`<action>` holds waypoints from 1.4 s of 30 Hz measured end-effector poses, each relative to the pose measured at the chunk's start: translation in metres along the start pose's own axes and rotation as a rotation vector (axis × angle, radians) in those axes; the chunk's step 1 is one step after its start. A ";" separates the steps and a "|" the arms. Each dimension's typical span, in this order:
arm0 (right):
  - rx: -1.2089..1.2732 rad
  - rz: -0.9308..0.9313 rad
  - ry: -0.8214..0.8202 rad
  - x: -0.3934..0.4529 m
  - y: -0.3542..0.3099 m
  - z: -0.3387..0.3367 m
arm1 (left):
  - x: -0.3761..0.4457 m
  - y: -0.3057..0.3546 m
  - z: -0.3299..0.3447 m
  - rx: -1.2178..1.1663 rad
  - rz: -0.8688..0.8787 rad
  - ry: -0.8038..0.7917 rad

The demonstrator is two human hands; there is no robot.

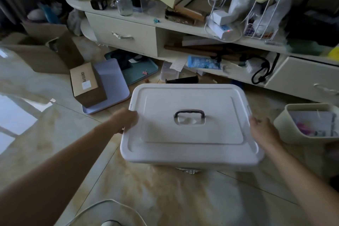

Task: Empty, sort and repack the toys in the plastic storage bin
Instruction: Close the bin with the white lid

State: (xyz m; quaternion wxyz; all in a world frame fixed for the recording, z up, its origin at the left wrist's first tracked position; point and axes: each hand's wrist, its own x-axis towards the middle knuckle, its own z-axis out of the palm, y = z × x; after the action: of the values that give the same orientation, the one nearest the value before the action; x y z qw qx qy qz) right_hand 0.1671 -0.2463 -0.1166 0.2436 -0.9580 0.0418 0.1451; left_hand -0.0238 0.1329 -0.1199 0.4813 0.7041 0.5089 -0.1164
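A plastic storage bin (190,166) with a white lid (165,143) fills the middle of the view, above the tiled floor. The lid has a dark handle (189,113) in a recess at its centre and hides the inside of the bin. My left hand (126,121) grips the bin's left edge under the lid rim. On the opposite side, my right hand (264,132) holds the right edge. No toys from the bin are visible.
A cream basket (286,130) with papers and pink items stands at the right. A cardboard box (86,84) lies on a lilac tray (113,86) to the left. A cluttered low cabinet (124,31) runs along the back. A white cable (110,205) crosses the floor near me.
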 end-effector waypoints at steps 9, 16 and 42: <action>0.089 0.120 -0.136 0.025 0.020 0.018 | 0.006 -0.002 0.034 0.145 0.118 0.202; 0.112 0.042 -0.072 0.017 0.038 0.025 | 0.006 -0.030 0.057 0.104 0.299 0.379; 0.175 0.109 -0.090 0.047 0.029 0.021 | 0.045 -0.009 0.052 0.151 0.283 0.356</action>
State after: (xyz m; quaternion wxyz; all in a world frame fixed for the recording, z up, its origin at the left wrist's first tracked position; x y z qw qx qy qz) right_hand 0.2018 -0.2617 -0.1614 0.3196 -0.9219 0.0954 0.1971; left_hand 0.0064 0.1186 -0.1808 0.3418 0.8116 0.4720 0.0403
